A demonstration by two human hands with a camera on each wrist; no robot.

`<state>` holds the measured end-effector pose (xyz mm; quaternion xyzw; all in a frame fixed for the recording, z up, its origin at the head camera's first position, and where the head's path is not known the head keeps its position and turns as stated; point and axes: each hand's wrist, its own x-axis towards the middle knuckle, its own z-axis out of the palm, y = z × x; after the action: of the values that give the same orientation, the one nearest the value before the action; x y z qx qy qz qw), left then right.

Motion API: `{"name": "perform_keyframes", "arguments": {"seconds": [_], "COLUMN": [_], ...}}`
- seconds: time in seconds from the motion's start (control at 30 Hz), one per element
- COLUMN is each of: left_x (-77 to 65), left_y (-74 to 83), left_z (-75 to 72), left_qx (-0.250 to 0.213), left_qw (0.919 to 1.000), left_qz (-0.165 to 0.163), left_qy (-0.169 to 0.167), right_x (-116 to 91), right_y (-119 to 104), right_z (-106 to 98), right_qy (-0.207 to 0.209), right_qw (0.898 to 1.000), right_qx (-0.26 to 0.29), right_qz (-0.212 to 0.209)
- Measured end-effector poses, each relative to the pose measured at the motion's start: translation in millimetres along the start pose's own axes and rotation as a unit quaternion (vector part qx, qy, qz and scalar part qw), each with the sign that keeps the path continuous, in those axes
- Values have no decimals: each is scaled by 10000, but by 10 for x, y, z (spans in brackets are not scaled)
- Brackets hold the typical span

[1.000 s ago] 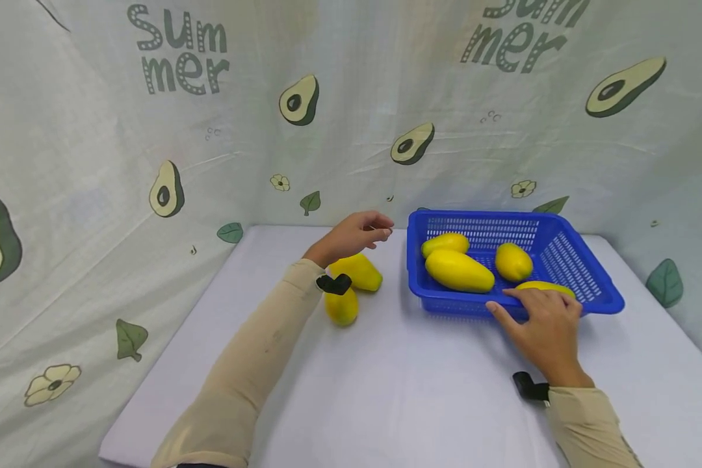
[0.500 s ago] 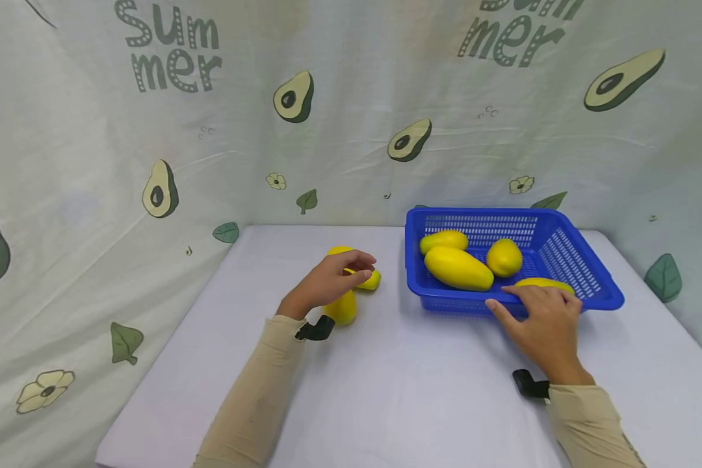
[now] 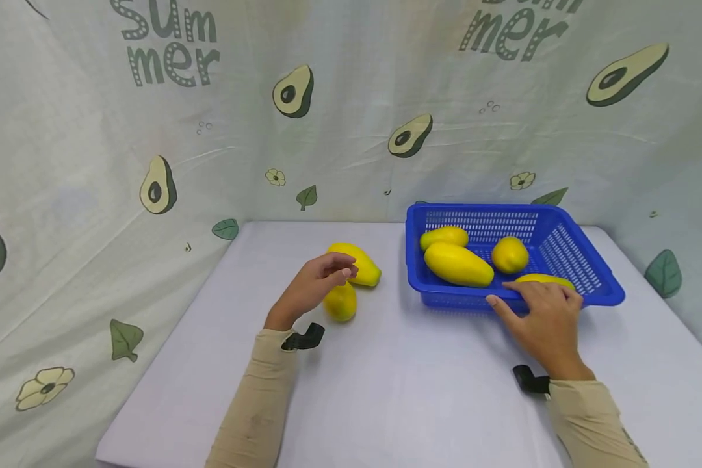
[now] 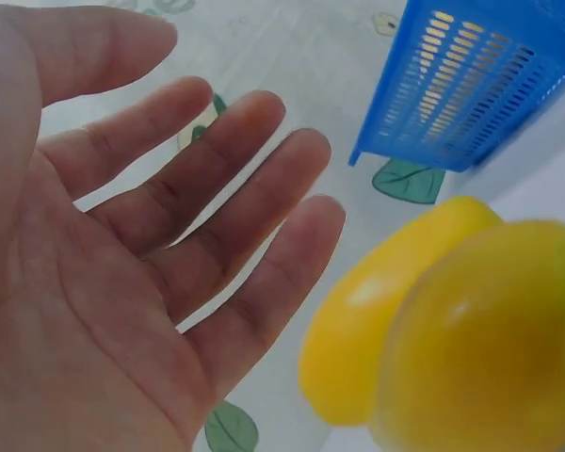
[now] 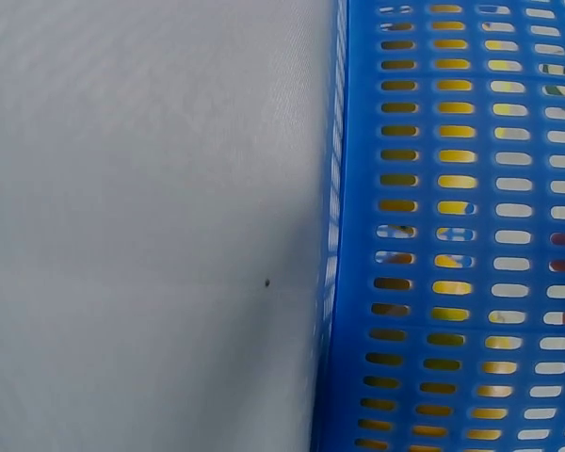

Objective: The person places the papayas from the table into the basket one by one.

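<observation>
My left hand (image 3: 311,286) hovers with relaxed, parted fingers beside two yellow fruits on the table, holding nothing. The longer fruit (image 3: 365,268) has a greenish tip; in front of it lies a rounder fruit (image 3: 340,303). In the left wrist view the bare palm (image 4: 85,282) faces the camera, left of both fruits. My right hand (image 3: 546,328) grips the front rim of a blue slotted basket (image 3: 599,296), fingers over the edge and thumb on the near side. Inside are a large oblong fruit (image 3: 459,265), a smaller one (image 3: 444,237), a round one (image 3: 510,255) and one partly hidden fruit (image 3: 545,280).
A white cloth covers the table (image 3: 409,390). Behind it hangs a pale curtain (image 3: 339,130) printed with avocados, leaves and lettering. The basket stands at the back right, close to the curtain. Its slotted wall (image 5: 424,226) fills the right side of the right wrist view.
My left hand has moved left and back toward me, away from the basket's side, uncovering the longer fruit. The round fruit in the basket rocked slightly. My right hand stays on the rim.
</observation>
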<state>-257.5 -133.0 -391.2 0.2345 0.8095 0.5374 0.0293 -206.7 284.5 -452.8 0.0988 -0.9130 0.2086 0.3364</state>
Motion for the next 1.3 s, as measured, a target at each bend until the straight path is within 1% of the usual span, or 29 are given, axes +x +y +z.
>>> {"name": "perform_keyframes", "arguments": {"seconds": [0.07,0.13,0.23,0.3,0.37,0.43,0.5,0.6,0.67,0.8,0.87,0.97,1.07,1.2,1.3], "left_x": [-12,-23,-41,-49,-52,-47,-39,-28,-27,-47,-69,-85,-88,-85,-110], "left_y": [-54,-113,-207,-266,-317,-366,-407,-454,-466,-454,-458,-489,-493,-458,-468], "left_z": [-17,-38,-67,-80,-87,-87,-81,-65,-53,-38,-35,-33,-16,-5,4], "left_qx": [97,370,817,991,1092,1195,1364,1547,1582,1590,1616,1688,1669,1408,1211], "left_qw": [9996,9975,9908,9853,9804,9764,9731,9688,9658,9607,9592,9580,9580,9588,9581], "left_qz": [-52,-123,-287,-443,-611,-801,-1037,-1448,-1737,-2152,-2253,-2289,-2319,-2459,-2590], "left_qy": [267,584,1041,1316,1520,1611,1542,1289,1101,741,561,359,256,214,172], "right_x": [-5,-7,-5,-2,-1,-7,-15,-23,-22,-23,-26,-25,-15,0,-14], "right_y": [-2,-6,-12,-15,-16,-16,-12,-3,3,-3,-10,-16,-14,-10,-10], "right_z": [4,10,21,28,33,34,29,20,17,12,12,12,7,-6,-7], "right_qy": [-24,-39,-45,-40,-45,-62,-62,-45,-36,-47,-55,-67,-75,-100,-131], "right_qw": [10000,10000,10000,10000,10000,9999,9999,9999,9999,9999,9999,9999,9999,9999,9998], "right_qx": [-18,-27,-43,-38,-44,-35,-12,18,24,1,-9,-22,-34,-74,-86], "right_qz": [31,51,64,56,59,82,96,109,98,100,106,102,98,115,111]}}
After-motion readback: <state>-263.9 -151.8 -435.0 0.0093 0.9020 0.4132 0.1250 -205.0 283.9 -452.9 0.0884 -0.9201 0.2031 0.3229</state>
